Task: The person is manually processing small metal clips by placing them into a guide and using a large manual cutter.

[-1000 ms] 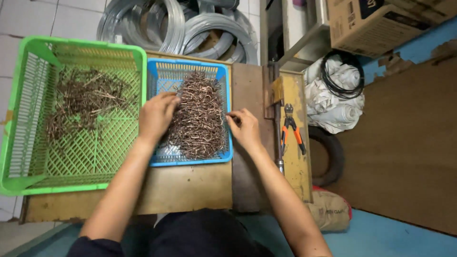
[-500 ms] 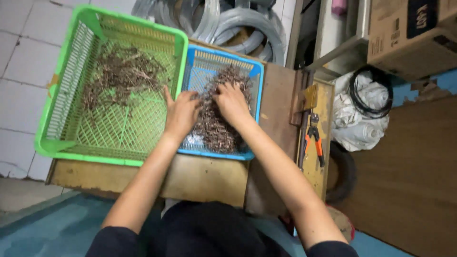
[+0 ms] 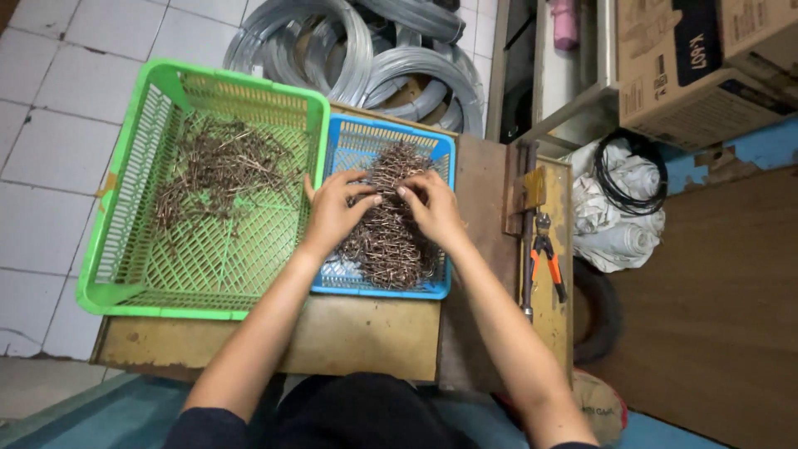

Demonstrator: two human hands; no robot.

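2 hands now meet over the heap of small brown bent-wire pieces (image 3: 389, 224) in the blue plastic basket (image 3: 359, 137): left hand (image 3: 337, 209) and right hand (image 3: 432, 208), apart 1 second ago, pinch pieces together.

A worn yellow desk (image 3: 366, 337) stands on a white tiled floor (image 3: 50, 166), with grey wire coils (image 3: 332, 41) behind it, a cardboard box (image 3: 698, 66) on a shelf and brown boarding (image 3: 715, 316) to the right.
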